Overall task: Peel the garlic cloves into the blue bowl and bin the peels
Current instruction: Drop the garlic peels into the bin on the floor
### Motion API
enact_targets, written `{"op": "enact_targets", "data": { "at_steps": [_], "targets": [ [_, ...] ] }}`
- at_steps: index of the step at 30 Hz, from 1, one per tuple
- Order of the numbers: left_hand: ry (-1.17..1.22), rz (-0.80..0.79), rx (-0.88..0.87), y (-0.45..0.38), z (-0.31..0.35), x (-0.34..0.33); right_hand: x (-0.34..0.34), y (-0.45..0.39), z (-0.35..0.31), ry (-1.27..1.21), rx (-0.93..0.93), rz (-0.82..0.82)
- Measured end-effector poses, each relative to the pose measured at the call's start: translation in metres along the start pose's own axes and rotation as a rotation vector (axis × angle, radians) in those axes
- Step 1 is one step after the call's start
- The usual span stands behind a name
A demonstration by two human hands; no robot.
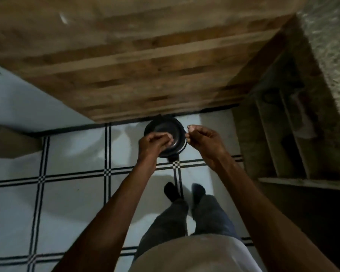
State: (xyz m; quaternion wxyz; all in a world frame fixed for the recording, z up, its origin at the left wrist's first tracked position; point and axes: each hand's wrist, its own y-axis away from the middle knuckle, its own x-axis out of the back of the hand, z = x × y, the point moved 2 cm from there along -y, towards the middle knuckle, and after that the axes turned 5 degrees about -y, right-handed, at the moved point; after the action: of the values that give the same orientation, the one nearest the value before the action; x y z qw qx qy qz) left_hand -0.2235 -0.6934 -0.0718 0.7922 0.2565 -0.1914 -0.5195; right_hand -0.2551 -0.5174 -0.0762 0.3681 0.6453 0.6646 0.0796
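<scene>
Round black lidded bin (166,134) sits on white tiled floor w/ black grid lines (73,193), at 12 o'clock from person's feet, against wooden cabinet front (145,65). Left hand (153,143) over bin, fingers curled, pinching pale peel bits. Right hand (201,137) at bin's 3 o'clock, fingertips pinched; can't tell what it holds.

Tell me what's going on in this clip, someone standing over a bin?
A person stands on a tiled floor over a small black bin set against a wooden cabinet. Both hands are held above the bin: the left hand and right hand each have fingers curled, apparently pinching small pale scraps, likely garlic peel, though it is too blurred to be sure. The blue bowl isn't in view.
</scene>
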Motion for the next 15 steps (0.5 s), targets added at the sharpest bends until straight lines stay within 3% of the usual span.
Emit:
{"op": "enact_targets", "data": {
  "at_steps": [15],
  "targets": [
    [0.051, 0.178, 0.134, -0.111, -0.044, 0.058, -0.051, -0.130, 0.078, 0.159, -0.157, 0.065]
  ]
}}
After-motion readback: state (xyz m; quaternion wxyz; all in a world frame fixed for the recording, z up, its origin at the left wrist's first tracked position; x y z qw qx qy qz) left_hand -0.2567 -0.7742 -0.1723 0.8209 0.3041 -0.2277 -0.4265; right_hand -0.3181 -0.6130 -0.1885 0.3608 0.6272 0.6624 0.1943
